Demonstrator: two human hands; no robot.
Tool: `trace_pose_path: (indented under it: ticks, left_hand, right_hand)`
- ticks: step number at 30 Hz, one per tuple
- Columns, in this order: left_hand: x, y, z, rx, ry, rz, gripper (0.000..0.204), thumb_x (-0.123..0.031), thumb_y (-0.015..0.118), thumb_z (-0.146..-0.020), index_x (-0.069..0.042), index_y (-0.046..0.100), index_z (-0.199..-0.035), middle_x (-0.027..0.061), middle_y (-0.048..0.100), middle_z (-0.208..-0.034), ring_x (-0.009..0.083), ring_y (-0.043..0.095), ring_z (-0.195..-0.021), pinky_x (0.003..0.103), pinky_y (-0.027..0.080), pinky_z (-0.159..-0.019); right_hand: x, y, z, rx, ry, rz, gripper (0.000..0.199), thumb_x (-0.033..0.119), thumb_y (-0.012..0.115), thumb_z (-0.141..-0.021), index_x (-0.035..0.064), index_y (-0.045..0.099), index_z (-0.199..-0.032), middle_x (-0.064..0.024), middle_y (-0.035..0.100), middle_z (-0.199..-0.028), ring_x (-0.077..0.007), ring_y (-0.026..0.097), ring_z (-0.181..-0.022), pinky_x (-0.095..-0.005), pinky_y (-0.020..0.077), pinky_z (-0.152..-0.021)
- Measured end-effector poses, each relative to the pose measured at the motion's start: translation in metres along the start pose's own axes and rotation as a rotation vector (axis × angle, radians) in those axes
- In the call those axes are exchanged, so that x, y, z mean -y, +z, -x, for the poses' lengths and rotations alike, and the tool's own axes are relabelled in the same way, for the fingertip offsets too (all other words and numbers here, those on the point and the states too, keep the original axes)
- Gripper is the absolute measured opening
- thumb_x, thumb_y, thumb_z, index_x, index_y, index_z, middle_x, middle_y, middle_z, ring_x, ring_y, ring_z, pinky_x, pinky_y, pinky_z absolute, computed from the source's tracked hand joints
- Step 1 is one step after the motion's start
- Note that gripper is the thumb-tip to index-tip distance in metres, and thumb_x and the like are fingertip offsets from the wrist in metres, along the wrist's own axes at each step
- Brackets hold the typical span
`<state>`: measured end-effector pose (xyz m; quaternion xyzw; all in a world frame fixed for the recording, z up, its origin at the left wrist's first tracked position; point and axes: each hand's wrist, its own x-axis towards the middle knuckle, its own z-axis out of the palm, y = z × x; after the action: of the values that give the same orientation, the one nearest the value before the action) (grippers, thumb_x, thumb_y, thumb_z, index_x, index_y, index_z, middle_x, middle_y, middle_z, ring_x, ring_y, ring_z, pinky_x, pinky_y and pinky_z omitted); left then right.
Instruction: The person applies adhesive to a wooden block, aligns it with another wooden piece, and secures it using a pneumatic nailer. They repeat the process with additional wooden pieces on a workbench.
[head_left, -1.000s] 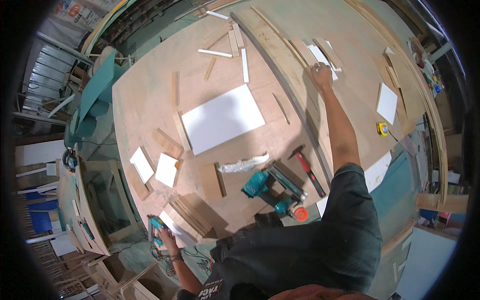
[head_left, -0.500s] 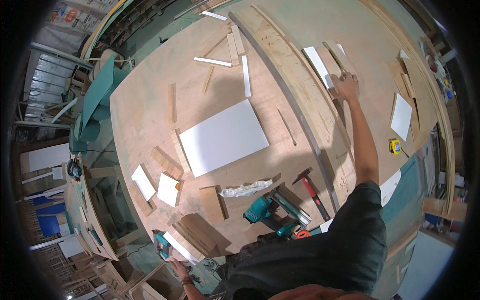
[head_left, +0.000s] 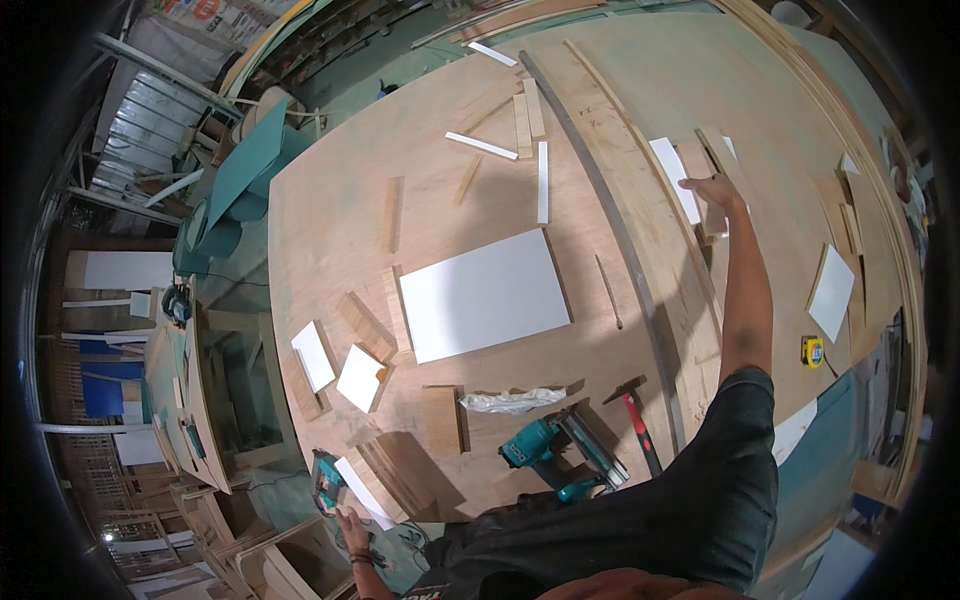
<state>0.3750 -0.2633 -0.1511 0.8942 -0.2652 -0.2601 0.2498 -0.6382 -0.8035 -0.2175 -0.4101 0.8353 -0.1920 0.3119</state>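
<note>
My right hand (head_left: 714, 190) is stretched out over several short pieces at the right. Its thumb side points left to the edge of a narrow white-faced board (head_left: 672, 178); the palm lies over a brown wooden piece (head_left: 692, 160). Some of its fingertips are hidden, and no firm grip shows. At the lower left my left hand (head_left: 355, 532) has its fingers apart, beside a white-faced board (head_left: 362, 490) leaning on a stack of wooden blocks (head_left: 395, 475). A small teal power tool (head_left: 326, 480) lies just beyond it.
A large white panel (head_left: 485, 295) lies mid-table. Nearer are a teal nail gun (head_left: 530, 445), a red-handled hammer (head_left: 640, 430) and a plastic-wrapped strip (head_left: 512, 400). A long plank (head_left: 640, 200) crosses the table. A yellow tape measure (head_left: 812, 351) sits at the right.
The whole view has shifted, so the table appears lower and farther right. My right hand has moved slightly left over the pieces, toward the narrow white-faced board. My left hand stays by the stack.
</note>
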Motion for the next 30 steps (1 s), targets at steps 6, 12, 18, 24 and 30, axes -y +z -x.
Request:
trace_pose_path:
  ticks: [6,12,18,24,30]
  left_hand:
    - [0.009,-0.014,0.048,0.012,-0.119,0.006,0.079,-0.045,0.054,-0.106,-0.005,0.017,-0.163,0.0154,0.052,-0.143,0.0184,0.056,-0.105,0.035,0.05,-0.087]
    - [-0.033,0.014,0.053,0.041,-0.142,-0.159,0.077,-0.044,0.052,-0.107,-0.003,0.02,-0.163,0.0198,0.046,-0.152,0.0266,0.056,-0.123,0.038,0.051,-0.094]
    - [-0.004,-0.02,0.057,-0.051,0.329,0.08,0.058,-0.022,0.049,-0.109,0.005,0.027,-0.156,0.0219,0.042,-0.156,0.0302,0.044,-0.142,0.042,0.034,-0.117]
    - [-0.162,0.01,0.052,-0.419,0.444,0.161,0.043,-0.016,0.061,-0.104,-0.004,0.054,-0.144,0.0098,0.067,-0.12,0.0164,0.063,-0.107,0.031,0.051,-0.094]
    - [-0.254,0.138,0.139,0.548,0.187,0.655,0.063,-0.046,0.057,-0.103,-0.007,0.045,-0.15,0.013,0.064,-0.129,0.0231,0.061,-0.12,0.044,0.051,-0.101]
  right_hand:
    - [0.054,-0.015,0.056,0.316,0.026,-0.253,0.109,0.052,0.093,-0.057,-0.0086,0.055,-0.14,-0.0252,0.058,-0.141,-0.0323,0.056,-0.131,-0.0394,0.042,-0.111]
    - [0.025,-0.019,0.026,0.042,-0.059,-0.049,0.132,0.042,0.095,-0.049,-0.0177,0.033,-0.149,-0.0311,0.049,-0.148,-0.0371,0.052,-0.136,-0.0405,0.0406,-0.114]
    - [0.037,-0.005,0.05,0.122,-0.191,-0.167,0.079,0.035,0.088,-0.066,-0.0064,0.064,-0.129,-0.0179,0.07,-0.117,-0.0297,0.067,-0.108,-0.0414,0.0508,-0.098]
    - [0.046,-0.036,0.191,0.162,-0.259,-0.46,0.088,0.039,0.077,-0.085,-0.0054,0.04,-0.151,-0.0177,0.061,-0.133,-0.0279,0.061,-0.121,-0.0412,0.0503,-0.103]
    - [-0.004,0.142,0.321,0.729,-0.216,-0.606,0.054,0.033,0.07,-0.089,0.0004,0.062,-0.131,-0.0151,0.066,-0.124,-0.0243,0.063,-0.112,-0.0392,0.0518,-0.097]
